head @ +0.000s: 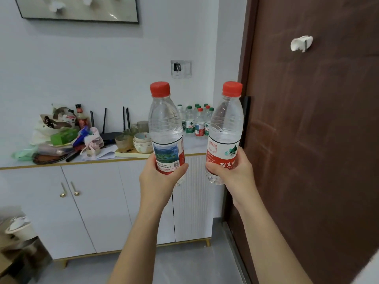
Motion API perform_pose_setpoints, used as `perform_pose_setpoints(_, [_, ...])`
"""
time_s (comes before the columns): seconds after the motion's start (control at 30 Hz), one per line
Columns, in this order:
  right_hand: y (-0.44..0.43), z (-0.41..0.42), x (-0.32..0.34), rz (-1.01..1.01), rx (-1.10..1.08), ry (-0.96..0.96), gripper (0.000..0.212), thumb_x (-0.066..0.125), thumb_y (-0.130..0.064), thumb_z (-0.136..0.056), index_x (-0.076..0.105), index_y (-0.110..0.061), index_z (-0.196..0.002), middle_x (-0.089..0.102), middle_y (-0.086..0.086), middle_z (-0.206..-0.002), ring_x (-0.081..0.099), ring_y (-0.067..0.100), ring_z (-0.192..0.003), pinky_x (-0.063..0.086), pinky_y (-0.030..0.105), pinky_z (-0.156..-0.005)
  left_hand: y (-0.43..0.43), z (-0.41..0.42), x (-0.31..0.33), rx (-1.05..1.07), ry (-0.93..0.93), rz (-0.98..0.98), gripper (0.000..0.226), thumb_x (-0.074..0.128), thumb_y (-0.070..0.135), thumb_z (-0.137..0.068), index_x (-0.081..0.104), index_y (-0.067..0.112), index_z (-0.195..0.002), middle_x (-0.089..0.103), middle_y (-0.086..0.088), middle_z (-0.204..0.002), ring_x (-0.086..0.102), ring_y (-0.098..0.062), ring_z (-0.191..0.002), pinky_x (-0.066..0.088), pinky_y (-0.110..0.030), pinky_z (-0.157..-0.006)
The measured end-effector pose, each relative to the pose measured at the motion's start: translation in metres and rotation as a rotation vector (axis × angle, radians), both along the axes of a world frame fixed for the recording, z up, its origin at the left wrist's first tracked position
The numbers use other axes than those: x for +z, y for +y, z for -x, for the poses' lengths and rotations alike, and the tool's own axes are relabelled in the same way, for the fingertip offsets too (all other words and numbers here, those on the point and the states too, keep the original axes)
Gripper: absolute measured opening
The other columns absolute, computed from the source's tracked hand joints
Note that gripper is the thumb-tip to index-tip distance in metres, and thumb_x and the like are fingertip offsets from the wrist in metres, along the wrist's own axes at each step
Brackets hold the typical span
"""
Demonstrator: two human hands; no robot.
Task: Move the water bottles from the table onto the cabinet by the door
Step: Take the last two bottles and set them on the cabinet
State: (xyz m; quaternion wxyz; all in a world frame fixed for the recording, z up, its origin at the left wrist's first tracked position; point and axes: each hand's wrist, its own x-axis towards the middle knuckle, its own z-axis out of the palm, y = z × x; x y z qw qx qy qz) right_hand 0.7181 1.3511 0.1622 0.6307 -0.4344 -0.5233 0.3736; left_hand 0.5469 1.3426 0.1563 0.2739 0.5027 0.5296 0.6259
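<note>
I hold two clear water bottles with red caps upright in front of me. My left hand (159, 177) grips the left bottle (165, 124) around its label. My right hand (231, 173) grips the right bottle (226, 128) low on its red label. Behind them stands the white cabinet (98, 199) with a gold-edged top, right beside the brown door (315, 128). Several bottles (194, 120) with green and red caps stand grouped at the cabinet top's right end, against the wall.
The cabinet's left and middle hold clutter: bags (55, 128), a black router (110, 136) with antennas, stacked bowls (142, 141) and glasses on a tray. A framed picture (80, 9) hangs above. A bin (20, 232) sits at lower left on the grey floor.
</note>
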Motion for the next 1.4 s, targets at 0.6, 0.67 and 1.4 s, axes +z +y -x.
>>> perform_pose_setpoints(0.6, [0.310,-0.014,-0.063,0.092,-0.077,-0.077,0.062,0.089,-0.010,-0.066,0.053,-0.037,-0.108,0.062,-0.021,-0.101,0.061,-0.001,-0.095,0.051,0.025,-0.084,0.285,-0.012,-0.054,0.028,0.105,0.119,0.057,0.085,0.016,-0.070,0.056,0.018,-0.119,0.067,0.006,-0.107,0.064,-0.003,-0.090,0.051,-0.011,-0.066])
perform_pose_setpoints(0.67, [0.334,-0.012,-0.072,0.125,-0.076,-0.100,0.065,0.089,-0.010,-0.066,0.053,-0.032,-0.116,0.061,-0.022,-0.100,0.061,0.000,-0.093,0.051,0.026,-0.085,0.312,-0.009,-0.065,0.014,0.096,0.158,0.057,0.084,0.014,-0.070,0.055,0.019,-0.119,0.066,0.006,-0.107,0.064,-0.008,-0.093,0.051,-0.015,-0.072])
perform_pose_setpoints(1.4, [0.602,0.036,-0.167,0.318,-0.044,-0.200,0.070,0.088,-0.004,-0.066,0.053,-0.021,-0.125,0.065,-0.012,-0.111,0.062,-0.005,-0.100,0.049,0.007,-0.077,0.601,0.032,-0.164,-0.128,0.106,0.376,0.051,0.083,0.013,-0.070,0.054,0.021,-0.112,0.063,0.013,-0.096,0.060,0.005,-0.086,0.045,-0.012,-0.067])
